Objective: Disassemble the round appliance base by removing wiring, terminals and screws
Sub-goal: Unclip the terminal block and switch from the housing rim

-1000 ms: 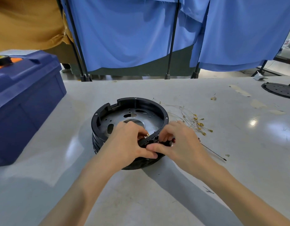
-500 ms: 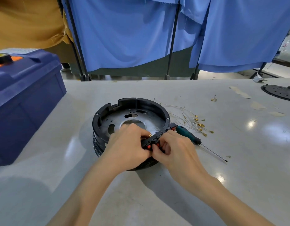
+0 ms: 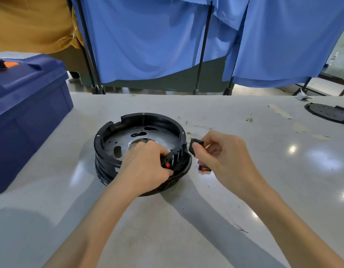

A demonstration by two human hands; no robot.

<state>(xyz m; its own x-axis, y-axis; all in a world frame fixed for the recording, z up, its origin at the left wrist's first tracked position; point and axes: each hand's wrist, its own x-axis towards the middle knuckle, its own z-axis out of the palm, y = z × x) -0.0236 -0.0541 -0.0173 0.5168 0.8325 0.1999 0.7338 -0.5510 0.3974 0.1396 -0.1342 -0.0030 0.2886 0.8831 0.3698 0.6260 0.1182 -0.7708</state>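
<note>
The round black appliance base (image 3: pixel 117 132) lies on the grey table, its perforated metal plate facing up. My left hand (image 3: pixel 146 165) grips the base's near rim, fingers curled around a black switch bracket with a red rocker switch (image 3: pixel 168 165) still seated in it. My right hand (image 3: pixel 223 157) sits just right of the base and pinches a small black rocker switch (image 3: pixel 194 145) between thumb and fingers, clear of the rim. Another red-and-black switch (image 3: pixel 203 168) shows under that palm. The screwdriver and most loose wires are hidden behind my right hand.
A dark blue toolbox (image 3: pixel 26 115) stands at the left. A black round cover plate (image 3: pixel 328 113) lies at the far right edge. Thin wire ends and a brass terminal (image 3: pixel 249 119) lie behind the base. Blue curtains on black stands hang beyond the table.
My right hand has pulled away to the right from the base rim, with a black switch pinched in it. The left hand stays on the bracket. The screwdriver is now hidden.
</note>
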